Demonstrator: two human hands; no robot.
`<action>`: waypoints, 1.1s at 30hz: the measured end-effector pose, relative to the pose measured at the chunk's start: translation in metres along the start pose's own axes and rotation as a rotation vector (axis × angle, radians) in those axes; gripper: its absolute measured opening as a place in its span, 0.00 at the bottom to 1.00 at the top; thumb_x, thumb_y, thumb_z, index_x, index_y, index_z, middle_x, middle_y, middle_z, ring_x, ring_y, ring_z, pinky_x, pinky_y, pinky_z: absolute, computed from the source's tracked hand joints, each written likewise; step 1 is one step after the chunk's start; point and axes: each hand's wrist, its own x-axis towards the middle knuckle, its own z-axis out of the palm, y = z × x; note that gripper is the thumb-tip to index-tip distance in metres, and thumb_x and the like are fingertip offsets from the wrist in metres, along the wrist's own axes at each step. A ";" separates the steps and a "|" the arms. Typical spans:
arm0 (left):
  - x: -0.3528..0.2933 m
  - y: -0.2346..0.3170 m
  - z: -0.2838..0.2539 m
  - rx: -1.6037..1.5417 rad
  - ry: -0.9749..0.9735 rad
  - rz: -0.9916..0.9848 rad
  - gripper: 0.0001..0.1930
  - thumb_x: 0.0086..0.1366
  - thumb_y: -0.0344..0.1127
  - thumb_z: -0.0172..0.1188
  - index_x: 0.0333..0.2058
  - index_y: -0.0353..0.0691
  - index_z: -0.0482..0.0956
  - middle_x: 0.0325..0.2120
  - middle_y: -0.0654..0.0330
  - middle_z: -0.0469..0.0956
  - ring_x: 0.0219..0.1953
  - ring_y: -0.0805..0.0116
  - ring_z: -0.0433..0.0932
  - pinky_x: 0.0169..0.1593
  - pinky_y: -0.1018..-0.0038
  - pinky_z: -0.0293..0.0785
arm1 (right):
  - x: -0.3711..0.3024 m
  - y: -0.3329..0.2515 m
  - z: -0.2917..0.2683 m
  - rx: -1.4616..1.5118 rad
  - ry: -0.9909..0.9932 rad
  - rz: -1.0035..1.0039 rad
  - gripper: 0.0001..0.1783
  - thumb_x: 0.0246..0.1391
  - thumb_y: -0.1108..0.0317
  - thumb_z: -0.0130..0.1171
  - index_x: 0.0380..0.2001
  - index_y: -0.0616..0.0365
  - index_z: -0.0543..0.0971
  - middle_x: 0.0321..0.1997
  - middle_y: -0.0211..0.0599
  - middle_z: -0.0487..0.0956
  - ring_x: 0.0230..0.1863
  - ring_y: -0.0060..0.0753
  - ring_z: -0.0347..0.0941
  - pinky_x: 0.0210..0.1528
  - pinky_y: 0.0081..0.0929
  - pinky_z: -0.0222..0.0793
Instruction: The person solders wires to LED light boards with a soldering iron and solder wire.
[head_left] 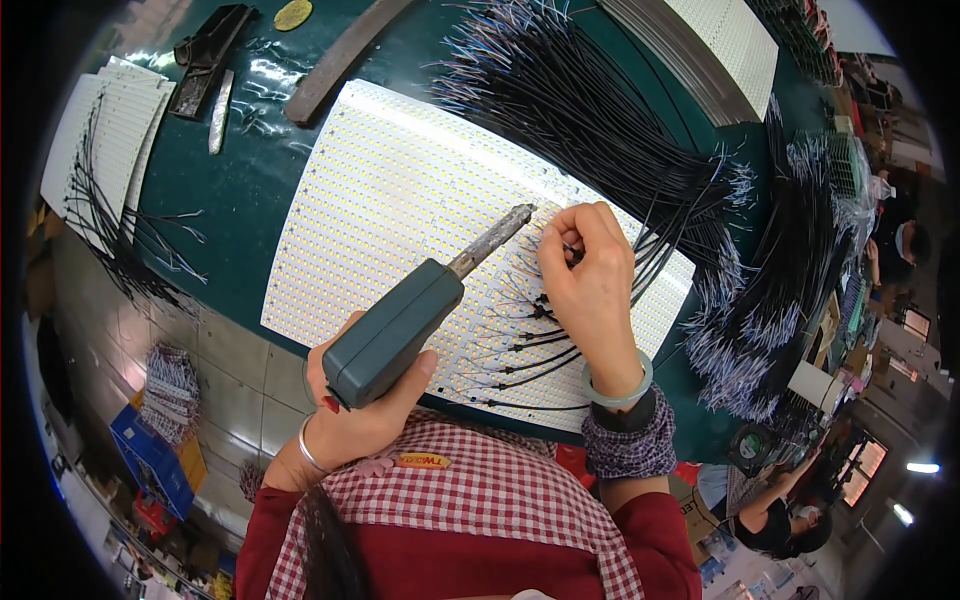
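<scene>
My left hand [375,410] is closed around a dark green soldering gun [395,325]. Its worn metal tip points up and right, close to my right hand [592,265]. Those right fingers pinch a black cable near its end, low over a white LED board [365,190]. The board carries rows of small yellowish chips and lies flat on the bench. Below my right hand, several black cables [530,380] rest across the board, their thin stripped wires fanned toward its middle. The exact spot under my right fingertips is hidden.
A thick bundle of black cables [590,90] lies behind the board, and another heap [780,270] is at the right. Stacked boards [715,50] stand at the far right, more boards [75,150] at the left. A metal bar [345,60] lies on the green bench [240,180].
</scene>
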 end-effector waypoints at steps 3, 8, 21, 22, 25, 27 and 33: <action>-0.001 -0.001 0.001 -0.005 0.024 0.032 0.11 0.60 0.25 0.71 0.42 0.32 0.84 0.31 0.58 0.81 0.27 0.72 0.78 0.32 0.76 0.74 | 0.000 0.000 0.000 -0.002 -0.008 0.000 0.04 0.54 0.80 0.62 0.31 0.63 0.76 0.32 0.43 0.74 0.29 0.40 0.76 0.29 0.35 0.72; -0.002 -0.002 0.002 0.003 0.060 0.025 0.10 0.60 0.28 0.72 0.41 0.33 0.85 0.29 0.58 0.83 0.26 0.71 0.80 0.31 0.76 0.75 | -0.001 -0.001 -0.006 0.046 -0.047 0.024 0.03 0.57 0.78 0.62 0.34 0.63 0.78 0.34 0.41 0.75 0.31 0.37 0.76 0.33 0.32 0.73; -0.009 -0.001 -0.003 0.011 -0.017 -0.122 0.15 0.63 0.28 0.73 0.47 0.31 0.84 0.39 0.57 0.86 0.39 0.70 0.83 0.45 0.73 0.81 | -0.002 0.003 -0.013 0.127 -0.071 -0.021 0.04 0.58 0.79 0.64 0.35 0.64 0.79 0.37 0.40 0.75 0.34 0.36 0.76 0.38 0.31 0.74; -0.009 -0.002 -0.003 0.046 -0.024 -0.118 0.15 0.63 0.28 0.73 0.46 0.31 0.84 0.39 0.58 0.86 0.39 0.70 0.83 0.44 0.73 0.81 | -0.002 0.003 -0.011 0.113 -0.052 -0.024 0.04 0.57 0.79 0.64 0.35 0.64 0.79 0.37 0.40 0.74 0.34 0.36 0.76 0.37 0.31 0.74; -0.008 -0.001 -0.003 0.075 -0.036 -0.099 0.14 0.63 0.28 0.73 0.46 0.31 0.84 0.38 0.58 0.86 0.38 0.70 0.84 0.43 0.73 0.81 | -0.002 0.003 -0.005 0.064 -0.009 -0.017 0.04 0.55 0.79 0.64 0.32 0.64 0.78 0.35 0.40 0.74 0.33 0.37 0.76 0.36 0.32 0.73; -0.008 -0.001 -0.002 -0.018 -0.009 -0.126 0.14 0.63 0.28 0.73 0.45 0.30 0.84 0.38 0.58 0.86 0.38 0.71 0.84 0.43 0.73 0.81 | -0.002 0.002 -0.001 0.050 0.009 0.003 0.04 0.54 0.78 0.64 0.31 0.64 0.77 0.35 0.40 0.74 0.32 0.37 0.76 0.35 0.32 0.73; -0.003 -0.005 0.008 -0.165 0.063 -0.083 0.10 0.61 0.25 0.71 0.42 0.32 0.83 0.31 0.63 0.80 0.29 0.78 0.76 0.32 0.79 0.71 | -0.002 0.001 0.005 0.043 0.051 0.035 0.03 0.54 0.79 0.63 0.29 0.65 0.78 0.32 0.37 0.74 0.30 0.30 0.71 0.34 0.27 0.68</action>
